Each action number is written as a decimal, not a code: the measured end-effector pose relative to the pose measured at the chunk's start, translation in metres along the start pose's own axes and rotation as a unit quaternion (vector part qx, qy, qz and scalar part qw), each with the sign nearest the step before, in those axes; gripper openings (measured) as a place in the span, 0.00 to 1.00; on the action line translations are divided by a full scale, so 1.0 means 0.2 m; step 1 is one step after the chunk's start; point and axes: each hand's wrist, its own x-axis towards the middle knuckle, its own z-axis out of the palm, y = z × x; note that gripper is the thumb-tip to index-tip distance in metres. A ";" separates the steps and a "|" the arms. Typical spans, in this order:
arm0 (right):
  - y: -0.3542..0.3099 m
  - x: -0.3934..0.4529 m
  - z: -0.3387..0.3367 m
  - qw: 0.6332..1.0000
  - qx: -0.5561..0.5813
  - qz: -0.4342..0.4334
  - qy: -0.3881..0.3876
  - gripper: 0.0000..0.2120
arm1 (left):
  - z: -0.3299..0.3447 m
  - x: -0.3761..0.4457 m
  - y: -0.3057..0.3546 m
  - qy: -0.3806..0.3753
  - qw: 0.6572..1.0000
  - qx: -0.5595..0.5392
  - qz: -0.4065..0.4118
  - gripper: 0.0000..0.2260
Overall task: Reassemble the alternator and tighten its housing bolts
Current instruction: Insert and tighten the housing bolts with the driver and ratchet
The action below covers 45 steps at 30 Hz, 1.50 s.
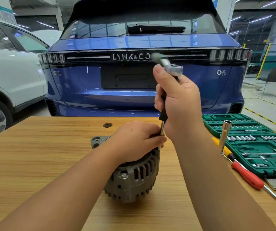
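The alternator (132, 177) is a gray metal lump with a round body. It sits on the wood table (34, 164), near the middle. Its side has many slots, and dark red-brown parts show inside them. A bolt (124, 176) with a six-sided head sticks out of the front. A flat ear with a hole (97, 141) pokes out at the back left. A thin tool (163, 124) stands almost straight up on its top right edge. The tool has a black grip, a shiny rod below, and a blurry ratchet (170, 66) on top.
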 end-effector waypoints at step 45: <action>-0.03 -0.03 0.03 0.995 0.057 0.013 -0.083 0.17 | -0.02 -0.02 0.00 0.010 1.000 -0.017 0.009 0.11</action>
